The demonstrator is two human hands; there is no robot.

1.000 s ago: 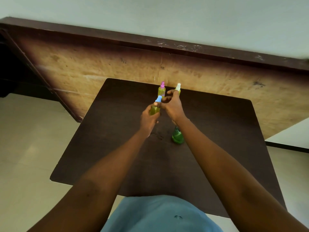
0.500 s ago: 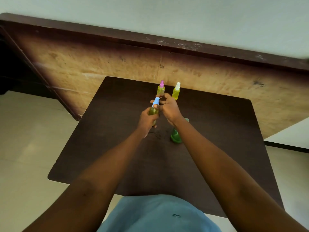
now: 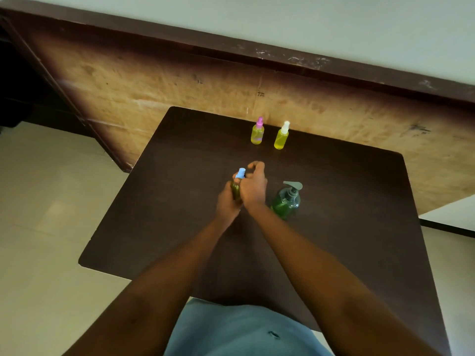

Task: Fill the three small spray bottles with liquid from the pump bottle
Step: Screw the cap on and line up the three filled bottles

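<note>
Blue-capped spray bottle [image 3: 240, 173] is held nearly upright over the middle of the dark surface [image 3: 180, 201], its long axis vertical and cap up. The left grip [image 3: 226, 202] wraps its body. The right grip [image 3: 253, 187] curls beside the cap; whether it pinches the cap I cannot tell. The pump bottle [image 3: 285, 201] stands just to the right.

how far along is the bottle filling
Looks done: the pink bottle and white bottle stand capped at the far edge of the table, both holding yellow liquid. In hand: the left hand grips the blue bottle, with liquid in it, while the right hand is at its cap, grip unclear. Left: probably just finishing that cap and setting it down; the pump bottle stands beside the right wrist.
</note>
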